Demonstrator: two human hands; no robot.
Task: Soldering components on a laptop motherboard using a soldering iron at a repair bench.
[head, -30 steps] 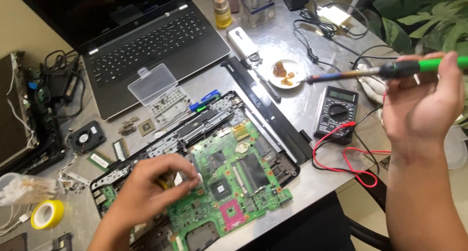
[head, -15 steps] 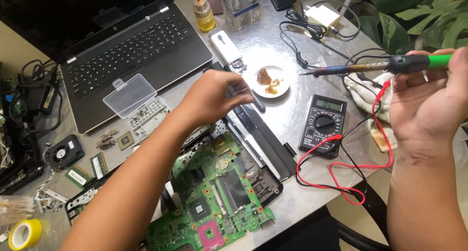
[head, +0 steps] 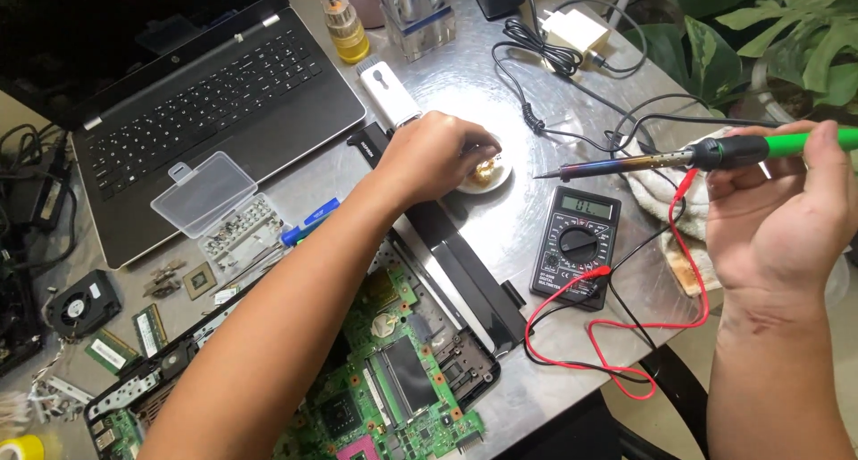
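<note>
The right hand (head: 782,214) grasps a green-handled soldering iron (head: 679,160), its long axis near level, tip pointing left toward the white dish (head: 493,176), which the left hand's (head: 438,156) curled fingers cover.

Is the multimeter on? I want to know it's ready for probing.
On. The multimeter display shows lit digits, and its dial is turned away from upright.

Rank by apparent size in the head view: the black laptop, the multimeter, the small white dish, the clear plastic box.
1. Black laptop, by far the largest.
2. Clear plastic box and multimeter: these look alike in area, so no ranking between them.
3. Small white dish, smallest, though the left hand covers part of it.
</note>
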